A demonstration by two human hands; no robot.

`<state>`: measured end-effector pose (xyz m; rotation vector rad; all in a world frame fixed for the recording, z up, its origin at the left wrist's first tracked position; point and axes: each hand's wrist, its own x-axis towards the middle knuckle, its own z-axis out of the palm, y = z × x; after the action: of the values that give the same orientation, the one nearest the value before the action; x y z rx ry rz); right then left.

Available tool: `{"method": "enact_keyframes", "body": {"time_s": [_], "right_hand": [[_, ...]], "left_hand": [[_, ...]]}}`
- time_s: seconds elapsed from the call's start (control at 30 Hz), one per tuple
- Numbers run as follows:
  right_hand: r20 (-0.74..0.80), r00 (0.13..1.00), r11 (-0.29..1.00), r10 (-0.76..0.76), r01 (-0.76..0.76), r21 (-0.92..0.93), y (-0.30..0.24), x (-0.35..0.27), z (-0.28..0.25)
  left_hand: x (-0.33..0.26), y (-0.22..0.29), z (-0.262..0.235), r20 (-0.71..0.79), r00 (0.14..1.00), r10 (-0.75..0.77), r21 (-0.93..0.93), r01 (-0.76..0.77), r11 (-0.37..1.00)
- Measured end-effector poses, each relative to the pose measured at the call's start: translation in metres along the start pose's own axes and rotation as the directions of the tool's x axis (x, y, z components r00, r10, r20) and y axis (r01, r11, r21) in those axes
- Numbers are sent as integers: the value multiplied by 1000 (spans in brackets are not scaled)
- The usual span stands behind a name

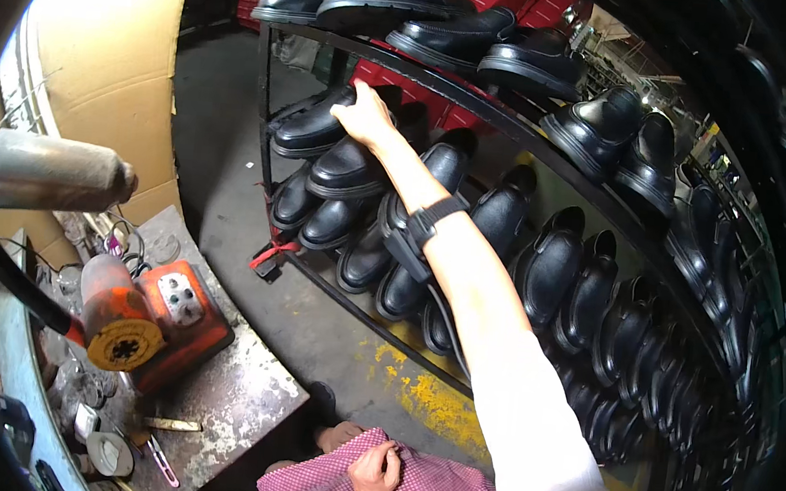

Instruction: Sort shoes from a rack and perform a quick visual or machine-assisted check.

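My right arm, in a white sleeve with a dark band and device on the wrist, stretches to the upper left toward a black rack. At its end my right hand, with thumb and a finger spread apart, touches a black leather shoe on the middle tier; some of its fingers are hidden. Just below that shoe sits another black shoe. My left hand rests on the red-and-white checked cloth over my lap, fingers curled, with nothing visible in them.
Rows of black shoes fill the rack, curving away to the right. At left, an orange machine stands on a worn metal bench with a cutter knife. A metal cylinder juts in above it, before tall cardboard.
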<state>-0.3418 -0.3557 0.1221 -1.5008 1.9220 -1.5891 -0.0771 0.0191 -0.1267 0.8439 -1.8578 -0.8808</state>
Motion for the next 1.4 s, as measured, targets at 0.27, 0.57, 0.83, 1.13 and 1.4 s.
{"method": "enact_keyframes", "body": {"time_s": [0.27,0.57,0.83,1.13,1.4], "right_hand": [[186,929,914,321,-355,197,11,43,30],[169,984,939,53,-107,327,29,33,59],[218,940,906,-262,162,391,-22,-65,48],[590,731,938,-343,238,251,-78,-266,-60],[611,721,939,-327,174,297,-86,-375,-102]], "left_hand": [[7,-2,5,24,999,-37,52,36,998],[16,0,6,29,1000,2,158,-7,987],[17,-4,-1,9,1000,-6,20,6,1000],[-15,-15,-12,172,893,-417,-514,442,735],[2,26,-73,318,833,-453,-918,390,72]]}}
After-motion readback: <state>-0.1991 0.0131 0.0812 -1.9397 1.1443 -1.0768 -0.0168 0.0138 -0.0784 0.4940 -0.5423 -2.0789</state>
